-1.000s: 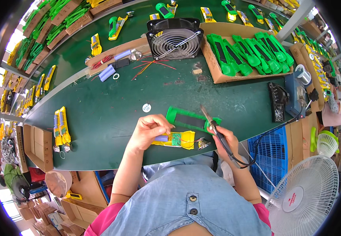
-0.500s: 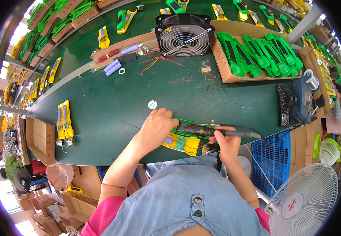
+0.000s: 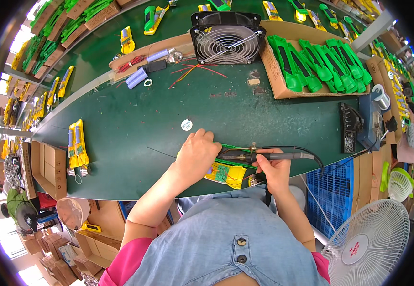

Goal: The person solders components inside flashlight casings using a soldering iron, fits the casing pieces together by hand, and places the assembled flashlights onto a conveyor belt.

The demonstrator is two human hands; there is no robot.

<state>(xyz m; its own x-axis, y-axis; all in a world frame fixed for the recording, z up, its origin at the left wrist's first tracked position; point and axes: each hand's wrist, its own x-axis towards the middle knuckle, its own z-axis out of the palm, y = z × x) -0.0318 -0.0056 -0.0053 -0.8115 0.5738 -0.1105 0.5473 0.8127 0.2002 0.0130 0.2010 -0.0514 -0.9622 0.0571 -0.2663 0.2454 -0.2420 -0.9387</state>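
Observation:
My right hand (image 3: 274,172) grips a soldering iron (image 3: 278,156) pen-like, its front end pointing left over a long green casing (image 3: 238,162). The iron's very tip is lost against the dark inside of the casing. My left hand (image 3: 197,155) is closed at the casing's left end, its fingertips tucked down out of sight, so what they pinch is hidden. A thin dark wire (image 3: 161,151) sticks out to the left from under that hand. Just nearer to me lies a yellow casing (image 3: 233,175) with a green circuit board, partly under my left wrist.
A round white sticker (image 3: 187,125) lies beyond my left hand. Farther off stand a black fan (image 3: 227,40) and a carton (image 3: 283,90) of green casings. At right are a blue soldering station (image 3: 370,119) and solder spool (image 3: 381,99). Two yellow casings (image 3: 77,143) lie left.
My left hand has shifted slightly right along the green casing, and the yellow casing sits a little farther right. The soldering iron stays over the green casing, still in my right hand.

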